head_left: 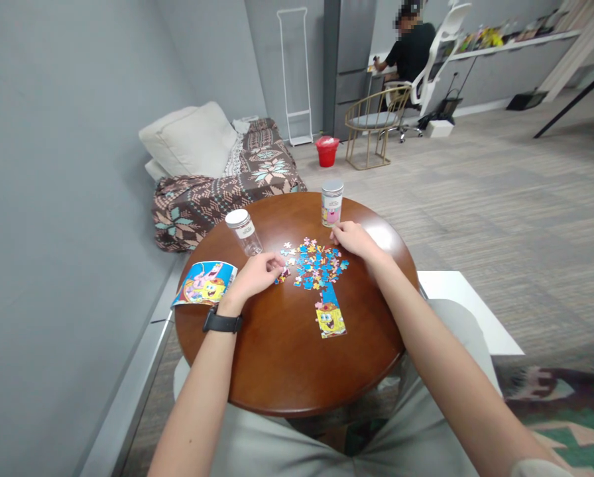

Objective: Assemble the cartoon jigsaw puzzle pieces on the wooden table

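Observation:
Loose jigsaw puzzle pieces [321, 262], mostly blue, pink and yellow, lie in a heap on the round brown table [277, 358]. At the heap's left edge is my left hand [261, 273], its fingers curled together over a few pieces; whether one is pinched is hidden. My right hand [354, 238] rests at the far right edge of the heap, fingertips pressed together, any piece in them too small to make out. Closer to me lies a joined puzzle section [331, 315] with a yellow cartoon face and a blue strip. The picture sheet [205, 283] lies left of my left hand.
A clear jar [244, 232] with a white lid stands behind my left hand, and a labelled jar [332, 204] behind my right. Beyond the table are a draped sofa [262, 159], a red bucket [327, 152], a gold-framed chair [374, 122] and a seated person [414, 50].

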The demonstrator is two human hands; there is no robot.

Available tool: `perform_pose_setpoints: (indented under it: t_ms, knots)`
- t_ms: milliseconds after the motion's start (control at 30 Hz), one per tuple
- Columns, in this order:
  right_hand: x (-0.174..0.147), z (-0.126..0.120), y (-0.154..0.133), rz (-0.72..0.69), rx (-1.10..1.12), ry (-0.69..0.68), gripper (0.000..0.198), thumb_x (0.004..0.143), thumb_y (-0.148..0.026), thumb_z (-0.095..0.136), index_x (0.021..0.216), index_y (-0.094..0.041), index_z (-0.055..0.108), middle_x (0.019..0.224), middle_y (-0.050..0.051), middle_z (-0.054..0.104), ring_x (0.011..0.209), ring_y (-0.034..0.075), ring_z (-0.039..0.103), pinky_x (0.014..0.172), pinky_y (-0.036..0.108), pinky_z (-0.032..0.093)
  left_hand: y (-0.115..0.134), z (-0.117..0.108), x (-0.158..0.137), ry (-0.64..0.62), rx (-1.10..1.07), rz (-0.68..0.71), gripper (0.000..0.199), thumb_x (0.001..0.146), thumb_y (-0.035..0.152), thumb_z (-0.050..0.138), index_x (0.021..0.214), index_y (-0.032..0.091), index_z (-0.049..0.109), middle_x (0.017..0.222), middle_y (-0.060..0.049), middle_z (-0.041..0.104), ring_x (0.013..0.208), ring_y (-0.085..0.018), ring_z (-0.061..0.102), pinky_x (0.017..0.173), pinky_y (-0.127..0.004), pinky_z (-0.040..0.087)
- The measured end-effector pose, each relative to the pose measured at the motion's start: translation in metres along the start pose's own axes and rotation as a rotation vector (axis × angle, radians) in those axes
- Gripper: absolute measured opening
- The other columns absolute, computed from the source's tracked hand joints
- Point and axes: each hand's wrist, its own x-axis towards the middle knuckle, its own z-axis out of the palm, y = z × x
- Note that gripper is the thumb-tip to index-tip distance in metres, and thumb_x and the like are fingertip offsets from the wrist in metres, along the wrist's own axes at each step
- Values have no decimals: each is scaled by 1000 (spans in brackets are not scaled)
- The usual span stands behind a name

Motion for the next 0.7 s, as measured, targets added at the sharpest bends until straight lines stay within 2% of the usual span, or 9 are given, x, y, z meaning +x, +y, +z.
perform_pose_setpoints:
  t_ms: [100, 300, 700]
  knots:
    - [-1, -3, 2, 6, -28, -26, 31, 89, -25, 40, 77, -18, 67, 76, 4, 71, 71, 16, 62, 68, 23, 41, -3, -2, 1, 16, 9, -48, 18, 73, 32, 58, 78, 17, 66, 75, -4, 70, 71, -17, 63, 69, -28, 48]
    - [-2, -8, 0, 22, -35, -29, 31, 90, -23, 40, 81, -17, 68, 75, 4, 72, 73, 15, 64, 68, 22, 41, 0, -4, 1, -12, 7, -52, 18, 74, 31, 57, 77, 18, 69, 76, -4, 72, 72, -17, 64, 67, -26, 49]
    - [-4, -3, -2, -40, -42, -65, 24, 87, -26, 48, 81, -16, 69, 77, 5, 73, 75, 15, 65, 68, 21, 43, -1, -3, 1, 46, 41, -78, 19, 75, 29, 57, 83, 16, 68, 79, -5, 71, 73, -17, 64, 69, -27, 48]
